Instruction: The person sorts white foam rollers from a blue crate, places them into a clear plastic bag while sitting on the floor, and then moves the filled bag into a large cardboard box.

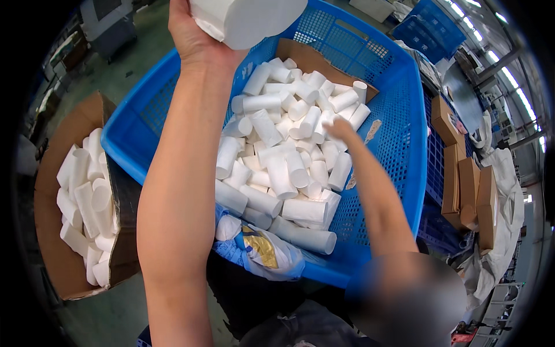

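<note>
My left hand (193, 37) is raised at the top of the view. Its fingers are closed around a white roll (254, 20), whose broad, flat end shows large near the camera. Below it, my right hand (341, 130) reaches into a blue plastic basket (402, 191), over a heap of white rolls (280, 173). Its fingers are small and smeared, so their grip cannot be made out. The heaped rolls lie at many angles, some on their sides and some tilted.
Left of the basket stands a cardboard box (49, 214) with more white rolls. A crumpled plastic bag (263, 248) lies at the basket's near edge, and a cardboard sheet (324, 61) lines its far side. Brown cartons (468, 185) stand at the right.
</note>
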A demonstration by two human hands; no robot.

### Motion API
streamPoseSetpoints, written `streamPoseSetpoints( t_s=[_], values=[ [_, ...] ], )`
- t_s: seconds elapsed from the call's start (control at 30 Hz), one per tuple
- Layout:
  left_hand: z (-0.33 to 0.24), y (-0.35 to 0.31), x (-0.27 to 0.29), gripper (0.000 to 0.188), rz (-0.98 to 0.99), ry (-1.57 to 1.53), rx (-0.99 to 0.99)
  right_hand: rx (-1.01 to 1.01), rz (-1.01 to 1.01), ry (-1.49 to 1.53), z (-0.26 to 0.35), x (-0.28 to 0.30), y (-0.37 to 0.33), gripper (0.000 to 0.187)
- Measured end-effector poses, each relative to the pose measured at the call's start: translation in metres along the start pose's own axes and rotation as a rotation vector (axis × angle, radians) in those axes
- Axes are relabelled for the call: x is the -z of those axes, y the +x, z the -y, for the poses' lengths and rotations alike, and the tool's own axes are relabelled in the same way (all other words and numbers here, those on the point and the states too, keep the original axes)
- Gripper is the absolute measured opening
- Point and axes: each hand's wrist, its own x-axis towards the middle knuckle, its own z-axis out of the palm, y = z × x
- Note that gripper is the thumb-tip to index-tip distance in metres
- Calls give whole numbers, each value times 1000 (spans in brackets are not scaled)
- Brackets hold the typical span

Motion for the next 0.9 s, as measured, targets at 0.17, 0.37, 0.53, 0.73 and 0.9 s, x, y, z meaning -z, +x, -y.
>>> streamPoseSetpoints(
  t_s=[0.17,0.37,0.53,0.73,0.9],
  values=[
    [-6,-4,-6,51,-8,62,13,-259,122,-433,3,-98,-99,84],
    [-20,4,10,54,45,-11,67,-510,49,200,-4,-84,-98,102],
    [-17,0,2,46,55,-38,56,-303,254,1434,19,-33,-60,80],
    [-21,-6,-7,50,-309,172,-120,215,450,1620,101,95,-58,70],
    [-37,-5,-13,56,-287,88,-182,347,453,1706,139,171,-92,68]
  ],
)
